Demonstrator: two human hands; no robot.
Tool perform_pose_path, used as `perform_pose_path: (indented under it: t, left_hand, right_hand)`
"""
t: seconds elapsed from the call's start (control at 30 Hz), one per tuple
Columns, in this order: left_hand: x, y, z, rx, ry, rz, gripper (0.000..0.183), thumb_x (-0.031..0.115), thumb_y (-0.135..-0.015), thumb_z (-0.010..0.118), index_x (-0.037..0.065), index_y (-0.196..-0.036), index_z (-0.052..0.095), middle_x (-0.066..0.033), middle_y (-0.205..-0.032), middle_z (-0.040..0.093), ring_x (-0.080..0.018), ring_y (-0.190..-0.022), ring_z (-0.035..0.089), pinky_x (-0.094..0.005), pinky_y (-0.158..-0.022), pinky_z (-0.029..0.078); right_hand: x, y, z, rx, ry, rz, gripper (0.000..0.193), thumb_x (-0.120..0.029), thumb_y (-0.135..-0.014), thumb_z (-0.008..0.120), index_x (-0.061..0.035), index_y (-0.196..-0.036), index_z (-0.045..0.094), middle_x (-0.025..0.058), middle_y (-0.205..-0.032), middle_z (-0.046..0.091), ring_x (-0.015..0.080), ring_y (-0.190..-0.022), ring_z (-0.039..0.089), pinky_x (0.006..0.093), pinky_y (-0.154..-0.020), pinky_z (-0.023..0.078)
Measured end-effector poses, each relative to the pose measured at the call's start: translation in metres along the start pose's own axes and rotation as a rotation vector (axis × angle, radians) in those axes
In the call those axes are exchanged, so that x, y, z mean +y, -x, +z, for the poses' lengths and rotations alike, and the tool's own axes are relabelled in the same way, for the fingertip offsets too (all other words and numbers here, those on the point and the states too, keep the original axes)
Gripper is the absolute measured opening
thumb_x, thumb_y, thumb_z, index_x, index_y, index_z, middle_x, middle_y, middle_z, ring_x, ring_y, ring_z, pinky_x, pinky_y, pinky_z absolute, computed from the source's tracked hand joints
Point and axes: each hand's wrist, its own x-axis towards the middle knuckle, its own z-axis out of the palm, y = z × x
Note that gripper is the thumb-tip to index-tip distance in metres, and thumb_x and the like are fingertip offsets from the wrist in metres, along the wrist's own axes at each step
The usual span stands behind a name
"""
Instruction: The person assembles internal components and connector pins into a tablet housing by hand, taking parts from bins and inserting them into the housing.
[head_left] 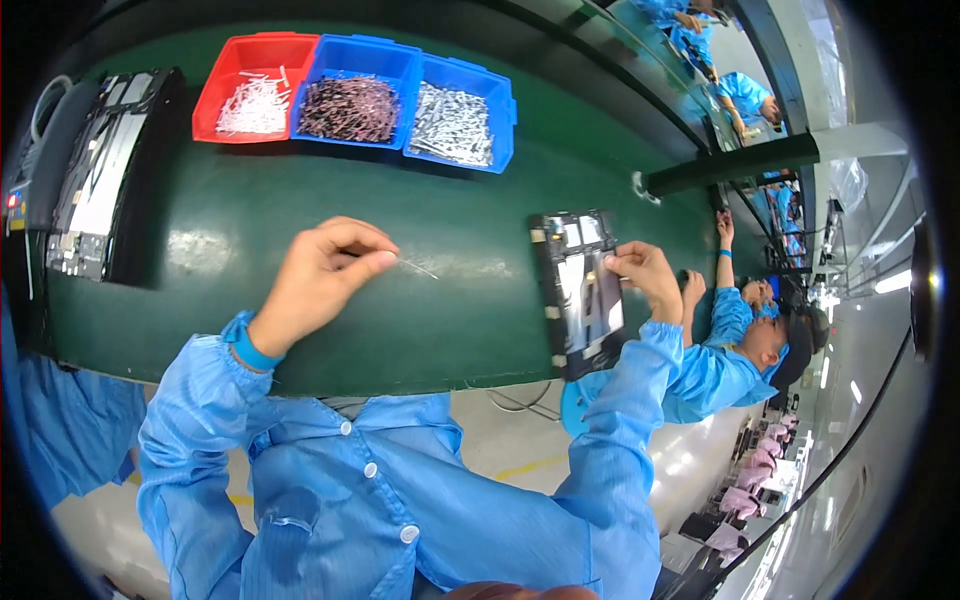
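Note:
Over the green table, my left hand (325, 275) is closed in a pinch, thumb against forefinger. A thin, pale, needle-like strip (420, 269) sticks out to the right from its fingertips. To the right, a black tablet-like device (585, 295) lies with its inner parts exposed, silvery and white panels inside a dark frame. My right hand (647, 275) is closed at the device's upper right edge, thumb and forefinger gripping there. Whether a small part also sits between those fingertips is too small to tell.
At the back stand a red bin (205, 110) of white strips, a blue bin (345, 50) of dark pinkish pieces and another blue bin (500, 110) of silvery pieces. More opened devices (105, 180) lie far left. A co-worker (725, 350) sits close on the right.

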Motion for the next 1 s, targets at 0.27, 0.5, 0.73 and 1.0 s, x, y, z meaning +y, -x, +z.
perform_pose_path:
  t: [0.27,0.5,0.73,1.0]
  left_hand:
    - [-0.002,0.026,0.032,0.01,-0.131,0.19,0.014,0.01,-0.089,0.076,0.006,-0.102,0.076,-0.0226,-0.139,0.055,-0.0341,-0.124,0.061,-0.0396,-0.097,0.052]
    - [0.015,0.04,0.005,0.133,-0.29,0.142,0.012,0.007,-0.087,0.075,0.002,-0.098,0.076,-0.023,-0.137,0.06,-0.031,-0.109,0.069,-0.0347,-0.087,0.055]
    - [0.014,0.035,-0.005,0.216,-0.261,0.242,0.013,0.004,-0.089,0.074,0.004,-0.102,0.077,-0.0105,-0.107,0.065,-0.0178,-0.088,0.065,-0.0275,-0.076,0.053]
    - [0.026,0.042,0.003,0.247,-0.323,0.353,0.012,0.0,-0.089,0.073,0.002,-0.1,0.076,-0.0082,-0.099,0.065,-0.0143,-0.083,0.063,-0.0264,-0.07,0.052]
  right_hand:
    - [-0.071,0.074,0.152,-0.096,-0.268,-0.386,0.07,-0.017,-0.082,0.086,0.0102,-0.138,0.053,0.0043,-0.082,0.063,0.0057,-0.062,0.058,0.0214,-0.051,0.045]
    - [-0.108,0.109,0.188,-0.021,-0.079,-0.471,0.064,-0.024,-0.078,0.088,0.0124,-0.124,0.063,0.008,-0.075,0.065,0.0098,-0.057,0.06,0.0254,-0.051,0.047]
    - [-0.163,0.125,0.182,0.206,-0.04,-0.853,0.043,-0.015,-0.08,0.084,0.0017,-0.117,0.07,0.0112,-0.096,0.068,0.0142,-0.061,0.063,0.0278,-0.049,0.046]
    - [-0.169,0.13,0.235,-0.113,-0.308,-1.028,0.021,-0.009,-0.088,0.077,0.0002,-0.106,0.071,0.0092,-0.087,0.068,0.0142,-0.061,0.063,0.0308,-0.053,0.05]
